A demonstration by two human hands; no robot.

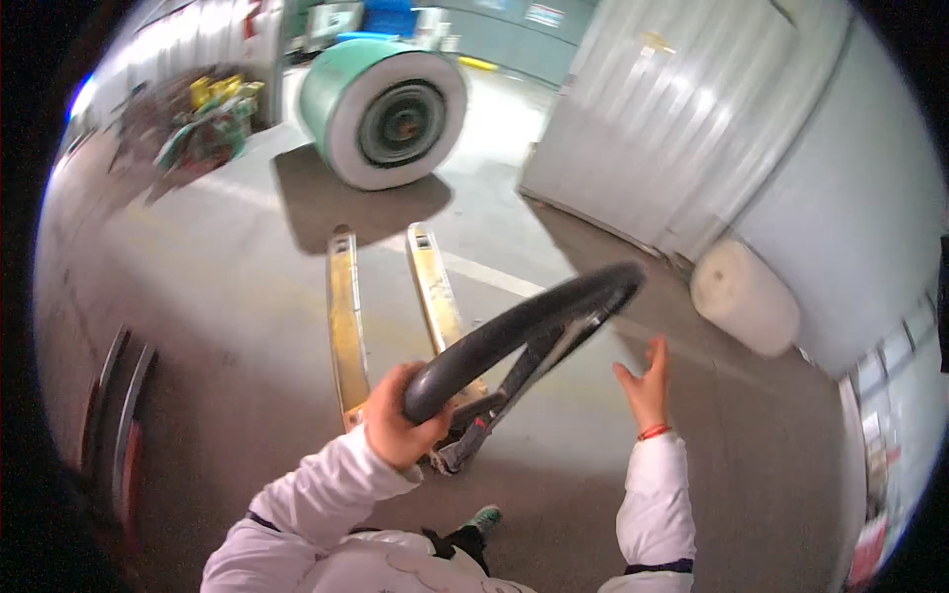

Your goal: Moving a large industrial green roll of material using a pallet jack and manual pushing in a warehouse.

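My left hand (398, 420) is wrapped round the left side of the black loop handle (524, 321) of a pallet jack. The handle leans up and to the right in front of me. Off its right side, my right hand (647, 383) is held in the air, fingers apart, touching nothing; a red band circles that wrist. The jack's two worn yellow forks (346, 311) lie low over the floor and point away from me. Beyond their tips sits a large roll (381, 114), green outside, with a pale end face and a dark round core. My left hand hides part of the jack's base.
A white roll (743, 296) lies against the grey wall panels (672, 128) at the right. Far left is a heap of green and yellow material (213, 124). Dark metal rails (124, 415) stand at the near left. My shoe (484, 519) shows below the jack.
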